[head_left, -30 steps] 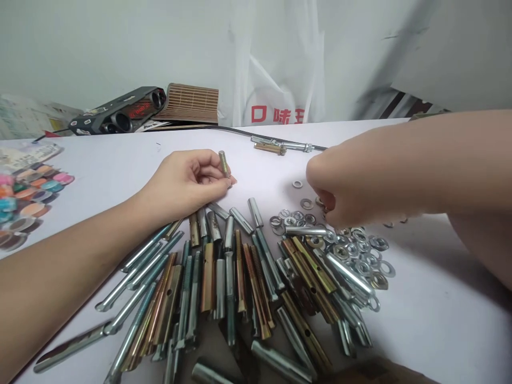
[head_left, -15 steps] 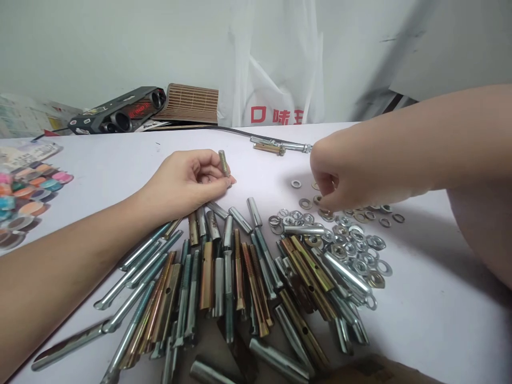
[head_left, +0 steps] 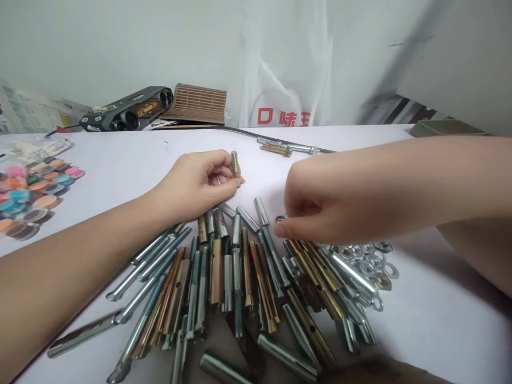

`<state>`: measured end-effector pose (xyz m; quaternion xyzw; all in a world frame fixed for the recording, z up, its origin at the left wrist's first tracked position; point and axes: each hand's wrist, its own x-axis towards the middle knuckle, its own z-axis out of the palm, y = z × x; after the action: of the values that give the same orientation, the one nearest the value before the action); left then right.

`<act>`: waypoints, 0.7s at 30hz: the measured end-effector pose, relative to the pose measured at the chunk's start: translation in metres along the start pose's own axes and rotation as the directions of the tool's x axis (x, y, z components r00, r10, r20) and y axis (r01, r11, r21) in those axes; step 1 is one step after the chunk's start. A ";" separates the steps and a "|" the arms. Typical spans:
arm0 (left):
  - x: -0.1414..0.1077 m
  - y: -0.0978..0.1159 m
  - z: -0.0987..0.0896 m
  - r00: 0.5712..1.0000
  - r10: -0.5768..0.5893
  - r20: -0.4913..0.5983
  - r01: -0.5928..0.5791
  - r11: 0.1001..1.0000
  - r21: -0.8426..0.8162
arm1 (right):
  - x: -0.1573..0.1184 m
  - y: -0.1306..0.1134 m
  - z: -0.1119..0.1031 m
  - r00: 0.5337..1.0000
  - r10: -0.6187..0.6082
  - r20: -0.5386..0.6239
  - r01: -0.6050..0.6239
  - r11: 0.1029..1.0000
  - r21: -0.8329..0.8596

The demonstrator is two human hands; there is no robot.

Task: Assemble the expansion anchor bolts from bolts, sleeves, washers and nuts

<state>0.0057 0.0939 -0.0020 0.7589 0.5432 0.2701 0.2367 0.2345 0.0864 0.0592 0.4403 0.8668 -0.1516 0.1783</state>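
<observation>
My left hand (head_left: 208, 178) is closed around a bolt (head_left: 234, 163), whose threaded end stands up between thumb and fingers; the rest is hidden. My right hand (head_left: 316, 205) is lowered over the washers and nuts, palm down, fingers curled in. A small ring washer (head_left: 280, 218) shows between its thumb and forefinger; whether it is gripped or lies on the table is unclear. More nuts and washers (head_left: 370, 258) show past that hand. In front of both hands lie many slotted metal sleeves (head_left: 261, 212) and threaded cone-ended bolts (head_left: 247, 266), silver and brass-coloured.
Several assembled anchor bolts (head_left: 276, 148) lie toward the back of the white table (head_left: 120, 176). A pile of colourful discs (head_left: 38, 194) sits at the left. Behind are a dark speaker-like box (head_left: 132, 109), a slatted bamboo mat (head_left: 200, 104) and a white plastic bag (head_left: 284, 69).
My right hand has shifted left and nearer, covering much of the washer pile. My left hand keeps the bolt in the same spot. The view has swung slightly left.
</observation>
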 end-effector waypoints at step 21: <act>-0.001 0.003 -0.001 0.998 -0.058 0.010 0.058 0.997 -0.046 | -0.031 -0.039 0.002 0.977 -0.185 0.107 0.171 0.978 0.121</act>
<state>0.0065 0.0917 0.0006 0.7382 0.5576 0.2724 0.2644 0.2205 0.0414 0.0750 0.3604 0.8810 -0.2406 0.1898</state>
